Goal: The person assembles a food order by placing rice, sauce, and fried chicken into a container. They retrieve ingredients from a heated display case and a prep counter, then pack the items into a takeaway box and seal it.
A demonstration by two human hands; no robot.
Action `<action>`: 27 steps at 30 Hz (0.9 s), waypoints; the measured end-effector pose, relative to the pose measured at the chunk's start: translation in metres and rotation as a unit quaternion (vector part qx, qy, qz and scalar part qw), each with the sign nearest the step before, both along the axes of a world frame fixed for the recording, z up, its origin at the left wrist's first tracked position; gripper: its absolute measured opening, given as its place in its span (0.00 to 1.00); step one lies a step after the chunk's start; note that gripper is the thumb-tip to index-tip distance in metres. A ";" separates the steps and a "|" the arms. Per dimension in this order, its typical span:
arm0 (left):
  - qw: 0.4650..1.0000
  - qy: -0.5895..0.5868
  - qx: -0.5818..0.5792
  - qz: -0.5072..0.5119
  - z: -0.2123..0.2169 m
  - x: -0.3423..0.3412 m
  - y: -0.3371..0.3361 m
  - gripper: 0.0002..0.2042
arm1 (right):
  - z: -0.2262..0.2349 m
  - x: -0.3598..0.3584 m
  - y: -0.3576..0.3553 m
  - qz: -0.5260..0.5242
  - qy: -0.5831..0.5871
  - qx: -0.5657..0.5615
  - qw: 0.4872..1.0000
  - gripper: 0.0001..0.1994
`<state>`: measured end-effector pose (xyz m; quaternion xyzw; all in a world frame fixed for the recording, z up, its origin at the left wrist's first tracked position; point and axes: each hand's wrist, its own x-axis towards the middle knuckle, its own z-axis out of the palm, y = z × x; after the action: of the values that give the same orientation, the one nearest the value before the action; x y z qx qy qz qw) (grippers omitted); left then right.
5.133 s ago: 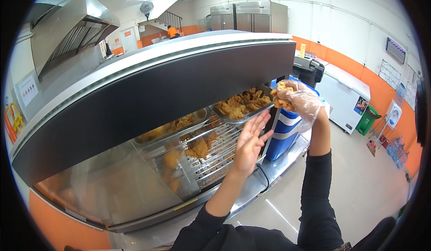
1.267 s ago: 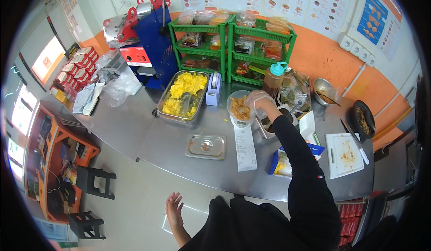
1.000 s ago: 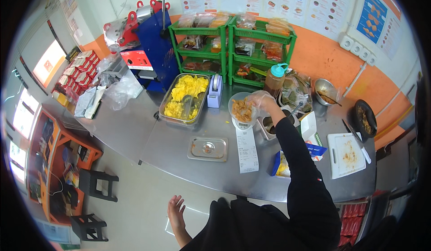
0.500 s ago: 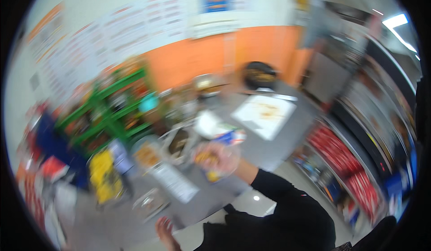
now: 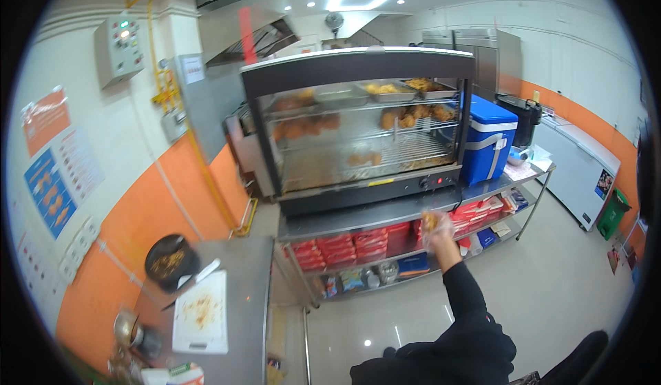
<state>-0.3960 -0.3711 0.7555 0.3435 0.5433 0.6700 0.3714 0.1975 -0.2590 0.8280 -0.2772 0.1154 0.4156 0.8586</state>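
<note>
Golden fried food (image 5: 429,220) sits in the right hand (image 5: 435,231), which is raised out in front of the person and wears a thin see-through glove. The fingers are curled around the piece, gripping it. Only this one hand can be seen; the left hand is out of the picture. Just above and past the hand is a shiny steel table (image 5: 413,207), and under its top, right beside the hand, are rows of red packets (image 5: 348,246). On the table, up and to the left of the hand, stands a big glass warming cabinet (image 5: 358,127) with more fried pieces on its wire racks and trays. Up and to the right of the hand is a blue cooler box (image 5: 485,140) with a white strap. Far down to the left of the hand is another steel counter with a white cutting board (image 5: 201,311) and a round black pan (image 5: 167,262).
</note>
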 end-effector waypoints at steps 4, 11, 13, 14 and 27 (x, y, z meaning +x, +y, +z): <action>0.996 0.023 0.038 -0.073 0.008 0.119 0.091 0.15 | 0.076 0.162 0.053 -0.104 -0.120 0.159 0.974 0.06; 0.934 -0.050 0.172 -0.309 0.054 0.346 0.203 0.13 | 0.210 0.346 0.153 -0.161 -0.222 0.279 0.920 0.09; 0.888 -0.071 0.168 -0.423 0.090 0.409 0.226 0.13 | 0.234 0.349 0.192 -0.172 -0.194 0.296 0.920 0.07; 0.853 -0.080 0.166 -0.488 0.099 0.440 0.243 0.15 | 0.248 0.359 0.203 -0.190 -0.194 0.290 0.918 0.06; 0.793 0.178 0.321 -0.487 0.189 0.716 0.380 0.50 | 0.294 0.364 0.269 -0.164 -0.284 0.350 0.878 0.25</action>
<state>0.3199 0.0092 0.9450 0.7754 0.1146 0.4637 0.4131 0.5612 0.0097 1.1216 -0.0422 -0.2425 0.1853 0.9514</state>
